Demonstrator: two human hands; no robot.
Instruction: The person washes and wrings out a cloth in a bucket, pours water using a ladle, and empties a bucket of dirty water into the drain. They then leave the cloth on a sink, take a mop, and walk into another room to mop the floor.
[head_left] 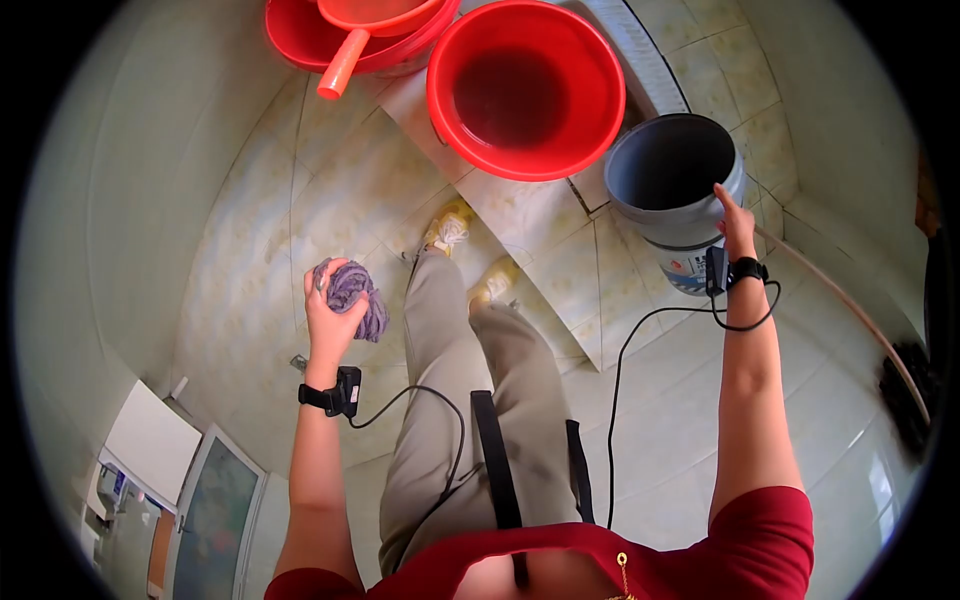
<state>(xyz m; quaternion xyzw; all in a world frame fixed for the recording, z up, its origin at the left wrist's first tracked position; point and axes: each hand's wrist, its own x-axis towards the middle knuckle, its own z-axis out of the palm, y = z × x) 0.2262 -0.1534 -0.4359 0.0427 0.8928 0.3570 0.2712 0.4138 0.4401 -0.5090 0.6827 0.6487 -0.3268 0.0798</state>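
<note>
My left hand (334,322) is closed around a bunched purple cloth (352,288), held out to the left of my legs. On the right, my right hand (737,224) grips the rim of a grey plastic bucket (655,228) at its near right side. Part of the fingers is hidden behind the wall of the bucket. Its inside looks dark, and I cannot tell what it holds. Just beyond, to the left, stands a red bucket (446,112) with dark, murky water in it.
A red basin (290,30) at the far left bears an orange dipper (345,62) with its handle toward me. A long stick (850,300) leans at the right by a dark brush-like head (905,385). Cables run from both wrists. A glazed door (215,520) shows lower left.
</note>
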